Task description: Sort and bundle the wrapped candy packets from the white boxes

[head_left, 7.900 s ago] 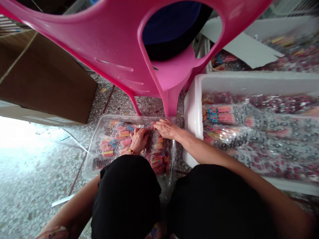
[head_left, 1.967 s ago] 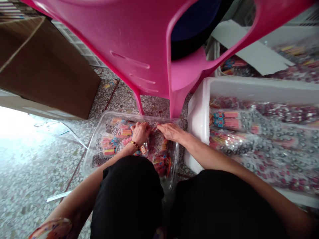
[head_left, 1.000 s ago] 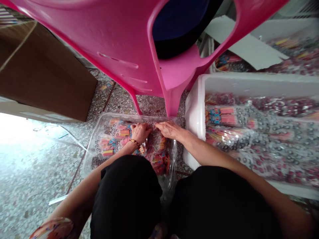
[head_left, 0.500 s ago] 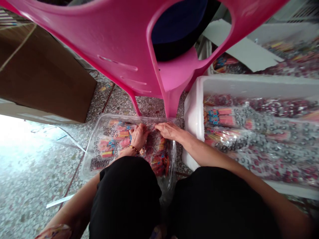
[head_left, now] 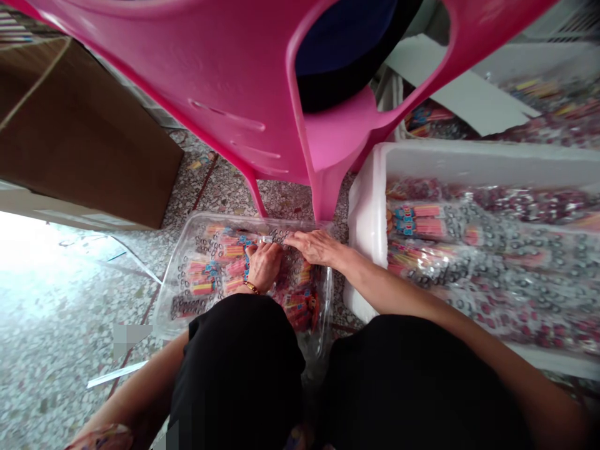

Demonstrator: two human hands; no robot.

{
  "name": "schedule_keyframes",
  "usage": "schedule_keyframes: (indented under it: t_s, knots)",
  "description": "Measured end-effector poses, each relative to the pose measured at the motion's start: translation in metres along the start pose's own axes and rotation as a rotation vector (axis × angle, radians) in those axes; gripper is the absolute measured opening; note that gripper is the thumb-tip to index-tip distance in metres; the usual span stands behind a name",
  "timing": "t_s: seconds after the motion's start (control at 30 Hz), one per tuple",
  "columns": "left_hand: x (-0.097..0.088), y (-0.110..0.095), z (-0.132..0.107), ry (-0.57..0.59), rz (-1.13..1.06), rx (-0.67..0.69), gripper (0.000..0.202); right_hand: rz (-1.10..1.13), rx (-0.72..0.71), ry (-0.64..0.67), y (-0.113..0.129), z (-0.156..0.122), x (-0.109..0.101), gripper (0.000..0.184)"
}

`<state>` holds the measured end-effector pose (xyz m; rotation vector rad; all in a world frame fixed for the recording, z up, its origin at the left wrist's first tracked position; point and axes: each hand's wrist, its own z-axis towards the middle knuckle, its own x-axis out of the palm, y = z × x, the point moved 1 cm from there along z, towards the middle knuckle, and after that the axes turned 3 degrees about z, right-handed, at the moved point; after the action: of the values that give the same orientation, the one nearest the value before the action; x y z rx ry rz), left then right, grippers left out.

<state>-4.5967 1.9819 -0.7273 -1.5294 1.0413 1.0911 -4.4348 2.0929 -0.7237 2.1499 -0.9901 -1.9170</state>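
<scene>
A clear plastic tub [head_left: 165, 294] between the chair and my knees holds several clear packets of pink, yellow and orange sticks [head_left: 201, 278] with blue printed labels and rows of dark round ends. My left hand [head_left: 264, 265], with a beaded bracelet at the wrist, is closed over the packets in the middle, its fingers bent down onto one. Just right of it, my right hand [head_left: 315, 245] reaches in over the tub's far right side. Its fingers point left and are pressed together on the end of a packet. The fingertips are partly hidden.
A pink plastic chair [head_left: 225, 81] stands right behind the tub. On the right is a white foam box [head_left: 365, 231] full of similar packets, with another filled box behind it. A brown carton [head_left: 94, 131] stands at left on the speckled floor [head_left: 60, 350].
My left hand has shifted slightly and lies flatter, its back turned more upward. My right hand has moved a little to the left, closer to it. The view has shifted slightly.
</scene>
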Motion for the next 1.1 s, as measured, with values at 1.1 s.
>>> schedule_keyframes:
  t_s: [1.1]
  knots:
    - [0.005,-0.008,-0.001,-0.002,-0.098,0.003,0.022,0.007,0.045,-0.089,0.005,0.002,-0.001,0.054]
